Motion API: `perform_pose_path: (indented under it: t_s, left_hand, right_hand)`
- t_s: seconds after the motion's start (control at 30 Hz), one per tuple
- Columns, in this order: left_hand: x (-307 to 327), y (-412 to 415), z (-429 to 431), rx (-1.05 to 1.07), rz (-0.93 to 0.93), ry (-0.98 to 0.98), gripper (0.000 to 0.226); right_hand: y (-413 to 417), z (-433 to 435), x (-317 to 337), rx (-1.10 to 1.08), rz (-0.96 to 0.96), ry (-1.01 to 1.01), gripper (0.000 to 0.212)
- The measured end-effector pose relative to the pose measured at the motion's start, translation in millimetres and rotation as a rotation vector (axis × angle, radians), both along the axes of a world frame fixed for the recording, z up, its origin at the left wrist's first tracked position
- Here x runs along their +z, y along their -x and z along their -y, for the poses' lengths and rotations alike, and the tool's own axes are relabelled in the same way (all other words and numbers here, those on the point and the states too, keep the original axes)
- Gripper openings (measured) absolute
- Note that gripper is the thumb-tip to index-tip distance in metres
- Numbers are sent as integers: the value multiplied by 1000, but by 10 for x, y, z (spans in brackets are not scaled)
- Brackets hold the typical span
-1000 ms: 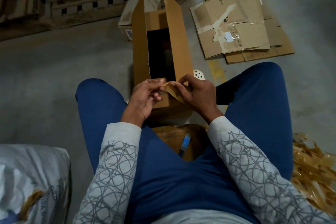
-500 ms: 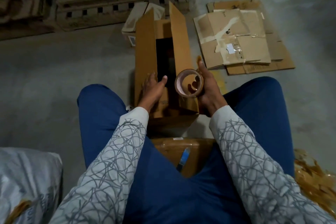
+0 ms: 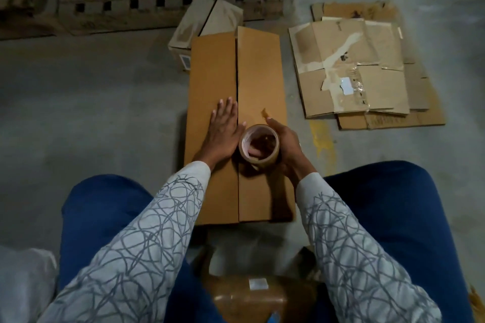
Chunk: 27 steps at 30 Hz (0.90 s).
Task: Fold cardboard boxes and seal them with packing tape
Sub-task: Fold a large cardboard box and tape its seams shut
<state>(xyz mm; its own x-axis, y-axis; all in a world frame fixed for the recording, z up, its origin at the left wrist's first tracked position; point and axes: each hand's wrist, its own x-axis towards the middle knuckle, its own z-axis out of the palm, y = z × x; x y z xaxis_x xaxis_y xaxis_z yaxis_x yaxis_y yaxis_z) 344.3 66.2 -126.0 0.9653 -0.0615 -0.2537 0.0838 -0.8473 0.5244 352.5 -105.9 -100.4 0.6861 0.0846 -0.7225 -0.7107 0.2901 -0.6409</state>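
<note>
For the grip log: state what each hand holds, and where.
Right hand grips the brown packing-tape roll by its right side. Left hand holds nothing, lying flat on the brown cardboard box.

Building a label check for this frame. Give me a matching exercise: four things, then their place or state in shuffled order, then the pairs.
Things:
1 left hand
2 tape roll
3 box
4 flattened cardboard

Place or state:
A lying on the floor, right of the box
B top flaps folded shut
C flat on the left flap
D gripped by the right hand

Pairs: 1-C, 2-D, 3-B, 4-A
</note>
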Motion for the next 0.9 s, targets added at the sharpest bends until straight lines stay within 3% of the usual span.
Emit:
perform_pose_path:
  t_s: [0.07, 0.2, 0.27, 0.37, 0.43, 0.57, 0.6, 0.7, 0.77, 0.83, 0.9]
  left_hand:
    - [-123, -267, -109, -37, 38, -74, 68]
    - [-225, -876, -306, -48, 112, -200, 69]
    - [-228, -1246, -439, -65, 117, -246, 70]
    - [-103, -1795, -715, -21, 113, -77, 79]
    - [-2, -2074, -871, 40, 86, 66, 79]
    - [-78, -2441, -999, 257, 151, 283, 15]
    - [-63, -2491, -977, 336, 134, 378, 8]
    - [-79, -2624, -890, 358, 2, 441, 60]
    - [-61, -2645, -819, 347, -36, 457, 76]
    - [-75, -2669, -804, 367, -65, 478, 53]
    - [-36, -2662, -796, 346, -52, 445, 35]
  right_hand:
    - [-223, -153, 1, -30, -20, -59, 57]
    - [-786, -420, -90, -73, 2, -16, 21]
    - [-1111, -546, -111, -67, 45, 103, 23]
    - [-1660, -715, -93, 9, 84, 267, 25]
    - [-2019, -814, -66, 120, 120, 272, 21]
    - [-2464, -951, -88, 266, 232, 411, 25]
    - [-2509, -955, -115, 282, 265, 446, 25]
    - [-2491, -977, -166, 227, 309, 376, 23]
    - [-2464, -999, -190, 168, 324, 285, 21]
    - [-2445, -1023, -175, 159, 334, 289, 23]
    - [-2451, -1005, -142, 246, 377, 448, 21]
